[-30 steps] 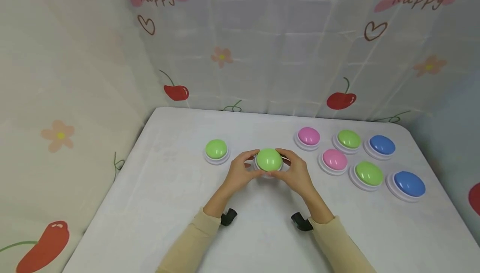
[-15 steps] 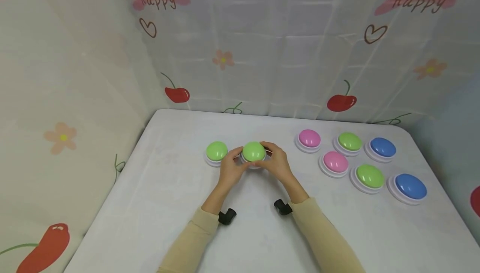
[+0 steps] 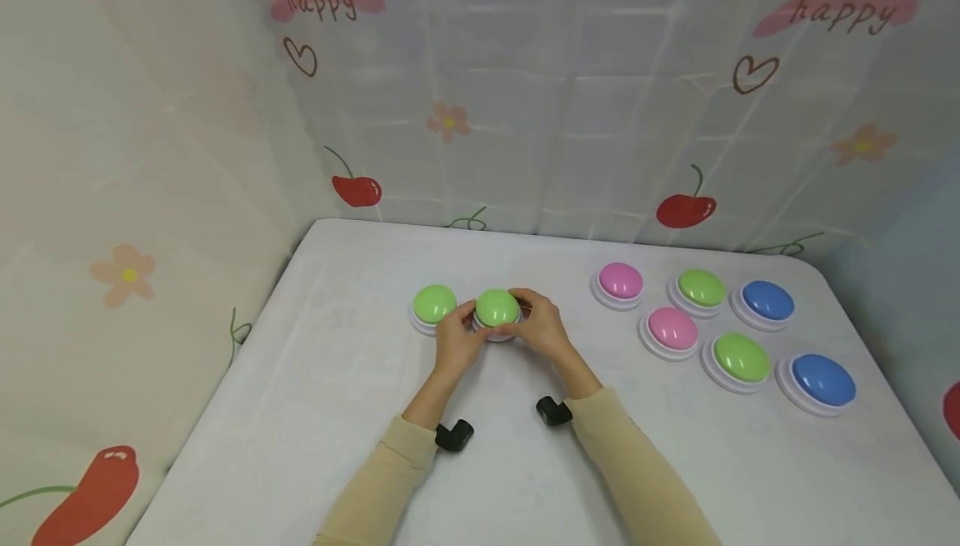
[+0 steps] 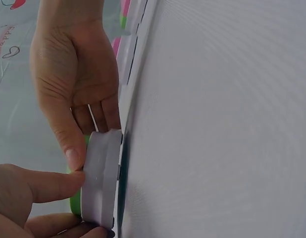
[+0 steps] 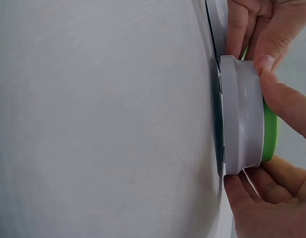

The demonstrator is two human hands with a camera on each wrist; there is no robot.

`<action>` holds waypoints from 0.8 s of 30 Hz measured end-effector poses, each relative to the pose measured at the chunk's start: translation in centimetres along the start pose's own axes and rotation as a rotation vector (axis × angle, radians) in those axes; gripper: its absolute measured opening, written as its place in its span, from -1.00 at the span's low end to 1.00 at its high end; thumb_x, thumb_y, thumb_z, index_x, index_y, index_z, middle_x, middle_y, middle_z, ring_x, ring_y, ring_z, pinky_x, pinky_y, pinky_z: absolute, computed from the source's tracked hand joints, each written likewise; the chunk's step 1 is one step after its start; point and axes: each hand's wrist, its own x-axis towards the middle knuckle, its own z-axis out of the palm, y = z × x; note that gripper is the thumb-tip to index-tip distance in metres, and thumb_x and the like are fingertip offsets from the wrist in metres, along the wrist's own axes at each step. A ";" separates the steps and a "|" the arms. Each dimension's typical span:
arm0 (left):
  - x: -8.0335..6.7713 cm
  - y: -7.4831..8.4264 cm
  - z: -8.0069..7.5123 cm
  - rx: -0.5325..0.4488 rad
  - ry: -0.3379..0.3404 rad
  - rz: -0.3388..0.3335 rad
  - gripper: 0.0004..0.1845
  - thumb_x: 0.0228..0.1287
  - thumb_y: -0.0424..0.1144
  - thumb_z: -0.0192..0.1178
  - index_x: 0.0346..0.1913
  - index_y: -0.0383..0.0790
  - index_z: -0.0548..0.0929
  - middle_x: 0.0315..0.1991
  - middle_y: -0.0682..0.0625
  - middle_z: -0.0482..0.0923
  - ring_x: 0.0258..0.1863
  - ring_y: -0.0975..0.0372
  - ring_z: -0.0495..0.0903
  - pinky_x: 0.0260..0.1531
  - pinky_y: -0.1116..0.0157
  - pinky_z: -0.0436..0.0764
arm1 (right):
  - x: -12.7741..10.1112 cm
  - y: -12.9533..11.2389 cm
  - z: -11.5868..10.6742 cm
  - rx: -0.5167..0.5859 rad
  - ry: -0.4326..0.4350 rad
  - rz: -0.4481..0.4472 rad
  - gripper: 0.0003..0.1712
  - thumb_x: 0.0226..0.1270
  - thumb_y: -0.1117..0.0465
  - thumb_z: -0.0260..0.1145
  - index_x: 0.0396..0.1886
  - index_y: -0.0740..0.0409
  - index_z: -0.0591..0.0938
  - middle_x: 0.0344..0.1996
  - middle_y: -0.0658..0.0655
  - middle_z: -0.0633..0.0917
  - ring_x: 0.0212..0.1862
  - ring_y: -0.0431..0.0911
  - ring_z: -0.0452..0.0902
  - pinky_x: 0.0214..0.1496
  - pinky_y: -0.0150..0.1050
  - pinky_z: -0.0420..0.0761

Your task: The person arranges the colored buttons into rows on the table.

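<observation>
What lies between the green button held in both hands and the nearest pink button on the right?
In the head view, only the right hand and bare white table separate the held green button from the pink button.

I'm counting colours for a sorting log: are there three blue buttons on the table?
No, the head view shows only two blue buttons, both at the table's right side.

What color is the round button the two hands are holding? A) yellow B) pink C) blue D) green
D: the button pinched between the left hand and the right hand has a green dome on a white base, like the green one right beside it on the table.
</observation>
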 end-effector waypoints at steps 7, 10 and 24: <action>-0.1 -0.5 0.3 0.040 0.018 0.021 -0.43 0.05 -0.53 0.36 0.18 -0.60 0.48 0.17 -0.45 0.49 0.20 -0.12 0.54 0.18 0.13 0.57 | 0.0 0.6 0.3 -0.026 -0.002 -0.015 -0.19 -0.06 0.29 0.60 0.25 0.34 0.49 0.21 0.31 0.56 0.26 0.15 0.49 0.34 -0.05 0.49; -0.1 -0.5 0.4 0.056 0.022 0.027 -0.43 0.05 -0.52 0.37 0.17 -0.60 0.49 0.15 -0.44 0.51 0.17 -0.12 0.55 0.17 0.13 0.58 | 0.0 0.8 0.4 -0.020 0.001 -0.032 -0.18 -0.06 0.30 0.60 0.25 0.35 0.48 0.22 0.31 0.56 0.28 0.15 0.47 0.35 -0.05 0.48; -0.2 -0.1 0.2 0.093 0.017 0.026 -0.39 0.07 -0.46 0.39 0.19 -0.62 0.46 0.17 -0.47 0.48 0.20 -0.15 0.52 0.20 0.08 0.55 | -0.1 0.6 0.6 0.021 -0.009 -0.018 -0.15 -0.04 0.32 0.59 0.28 0.38 0.42 0.24 0.35 0.51 0.32 0.16 0.41 0.42 -0.04 0.40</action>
